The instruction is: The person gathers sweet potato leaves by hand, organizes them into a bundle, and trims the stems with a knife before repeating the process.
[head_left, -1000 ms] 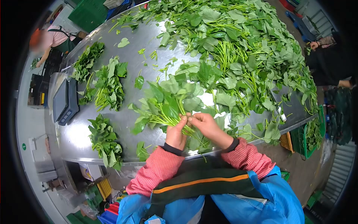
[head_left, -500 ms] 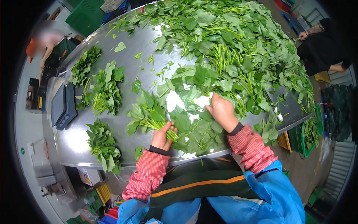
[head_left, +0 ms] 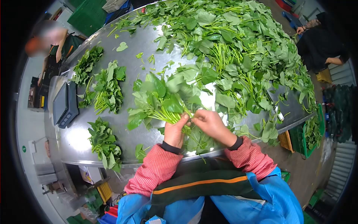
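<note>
Gripping a leafy bunch [head_left: 160, 99] by its stems, left hand [head_left: 175, 132] fisted, right hand [head_left: 210, 125] pinching alongside.

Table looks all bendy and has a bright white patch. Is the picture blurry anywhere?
Head view: the wide lens bends the steel table into a curve and blackens the corners; head view: white glare shines off the metal beside the bunch of greens; the left hand and right hand at its stems look sharp, while the co-worker at top left is partly blurred.
</note>
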Demonstrator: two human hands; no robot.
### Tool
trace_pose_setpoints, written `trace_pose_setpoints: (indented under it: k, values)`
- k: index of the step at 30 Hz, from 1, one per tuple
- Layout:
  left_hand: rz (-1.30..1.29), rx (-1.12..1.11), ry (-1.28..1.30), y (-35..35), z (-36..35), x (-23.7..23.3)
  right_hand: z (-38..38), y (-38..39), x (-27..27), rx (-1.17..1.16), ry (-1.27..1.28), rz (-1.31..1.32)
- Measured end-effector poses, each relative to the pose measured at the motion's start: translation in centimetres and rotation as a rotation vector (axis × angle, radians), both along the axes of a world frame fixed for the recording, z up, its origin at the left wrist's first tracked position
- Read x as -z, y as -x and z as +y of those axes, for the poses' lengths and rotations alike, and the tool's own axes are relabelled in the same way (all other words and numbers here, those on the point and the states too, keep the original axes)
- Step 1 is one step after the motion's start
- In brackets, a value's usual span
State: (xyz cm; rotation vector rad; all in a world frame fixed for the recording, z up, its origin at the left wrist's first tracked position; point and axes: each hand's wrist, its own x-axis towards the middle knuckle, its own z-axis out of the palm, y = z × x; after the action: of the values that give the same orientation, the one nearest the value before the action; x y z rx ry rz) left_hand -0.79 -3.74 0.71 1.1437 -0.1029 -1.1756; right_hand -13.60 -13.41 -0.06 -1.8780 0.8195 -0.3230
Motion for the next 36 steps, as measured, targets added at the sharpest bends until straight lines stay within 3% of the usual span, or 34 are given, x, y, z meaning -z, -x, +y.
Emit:
trace_pose_setpoints:
  k: [2,5,7,8,11,14,16,18,21,22,25,26,29,33,36]
  values:
    - [0.029,0.002,0.043,0.0,0.3,2.2,1.2,-0.1,-1.5,-0.021,0.354,-0.055]
    - [0.136,-0.078,-0.047,-0.4,0.0,1.8,1.5,0.5,-1.6,0.068,0.401,-0.125]
    - [0.183,-0.170,-0.107,-2.2,0.5,1.9,1.9,1.6,-2.2,-0.032,0.422,-0.101]
    - [0.195,-0.044,-0.044,-3.1,1.2,2.1,2.2,2.2,-2.3,-0.078,0.433,-0.088]
    - [0.248,-0.185,-0.112,-3.0,1.7,1.6,2.9,3.3,-2.1,-0.501,0.317,0.071]
    - [0.235,-0.261,-0.035,-5.7,3.0,3.5,2.1,3.4,-3.7,-0.561,0.195,0.209]
    - [0.230,-0.215,-0.046,-6.5,3.7,3.6,-0.6,2.8,-3.4,-0.181,0.185,0.176]
    - [0.264,-0.143,-0.125,-5.9,3.9,3.3,-4.1,2.3,1.5,0.040,0.495,0.265]
    - [0.307,-0.089,-0.112,-5.2,3.7,3.1,-5.5,1.6,5.3,-0.123,0.664,0.364]
    - [0.322,-0.101,-0.085,-5.3,3.5,3.1,-5.7,1.2,5.1,-0.086,0.625,0.314]
    - [0.295,-0.149,-0.027,-5.5,3.2,1.4,-6.5,0.3,0.8,0.166,0.008,0.052]
    - [0.266,-0.156,-0.005,-5.5,3.0,1.0,-6.1,0.2,-1.2,0.183,0.188,0.059]
    - [0.184,-0.146,0.049,-4.4,1.7,-0.6,-4.1,-0.8,-1.7,0.207,0.295,0.032]
    - [0.131,-0.059,0.015,-1.9,-0.2,-1.2,-1.0,-2.3,-1.5,0.084,0.798,-0.120]
    - [0.201,-0.027,0.006,-1.1,-0.5,0.5,0.2,-2.0,-1.2,-0.081,0.897,-0.185]
